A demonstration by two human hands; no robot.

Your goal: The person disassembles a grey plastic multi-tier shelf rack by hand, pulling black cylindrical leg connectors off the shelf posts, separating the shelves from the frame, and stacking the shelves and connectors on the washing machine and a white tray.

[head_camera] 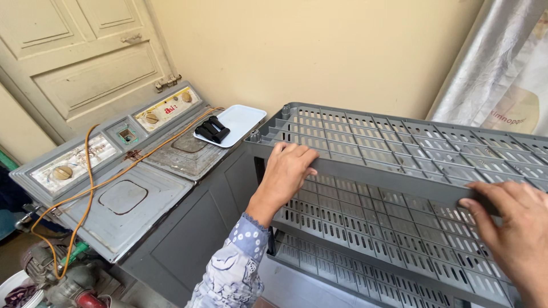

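Note:
A grey plastic rack (pixel 365 142) with slotted shelves stands in front of me, its top shelf and two lower shelves in sight. My left hand (pixel 288 171) grips the front edge of the top shelf near its left corner, fingers curled over the rim. My right hand (pixel 511 222) holds the same front edge further right, thumb on top. A patterned blue-white sleeve covers my left forearm.
A grey twin-tub washing machine (pixel 123 197) sits to the left, with an orange cord (pixel 85 194) draped across it. A white tray (pixel 242 120) with black objects (pixel 212 130) rests on it. A panelled door (pixel 85 57), a beige wall and a silvery sheet (pixel 496 63) stand behind.

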